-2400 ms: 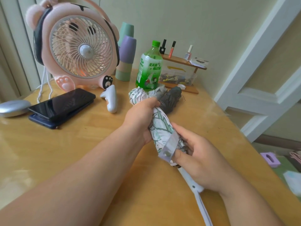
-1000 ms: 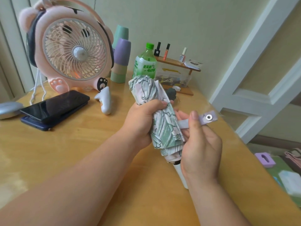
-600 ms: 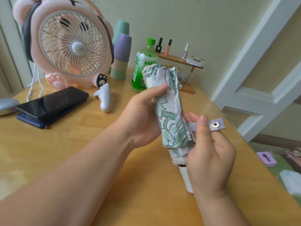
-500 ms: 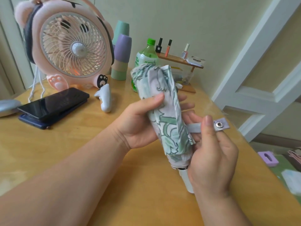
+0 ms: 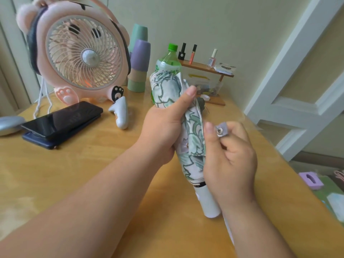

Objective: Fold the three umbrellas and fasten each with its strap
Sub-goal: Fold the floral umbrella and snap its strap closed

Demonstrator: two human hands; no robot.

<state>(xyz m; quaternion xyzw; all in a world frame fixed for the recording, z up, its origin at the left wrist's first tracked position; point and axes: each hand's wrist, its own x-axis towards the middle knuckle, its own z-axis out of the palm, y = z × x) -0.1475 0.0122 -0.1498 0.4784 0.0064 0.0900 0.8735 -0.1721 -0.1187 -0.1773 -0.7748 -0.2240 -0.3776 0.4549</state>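
Umbrella [image 5: 188, 127] folded into a green-and-white leaf-print bundle sits tilted above the wooden bench [image 5: 93, 164], its canopy end up and away and its white handle [image 5: 208, 203] low, toward the viewer. The left grip [image 5: 163, 127] is wrapped round the canopy's middle, with the thumb pressed across the cloth. The right grip [image 5: 232, 157] pinches the end of the grey strap [image 5: 221, 129] between thumb and forefinger, just right of the canopy, with its metal snap facing the camera and not fastened.

Behind the umbrella stands a clear green bottle [image 5: 168, 62] with a green cap. Its lower part is hidden, so how full it is cannot be told. Left of it, pastel cups [image 5: 139, 58] are nested in a stack. A clear box [image 5: 204, 82] under a small wooden shelf [image 5: 206, 68] holds mixed small items, too small to identify. Three small cosmetic bottles [image 5: 212, 58] stand on the shelf. On the left of the bench are a pink fan [image 5: 81, 53] and a dark phone [image 5: 63, 118].
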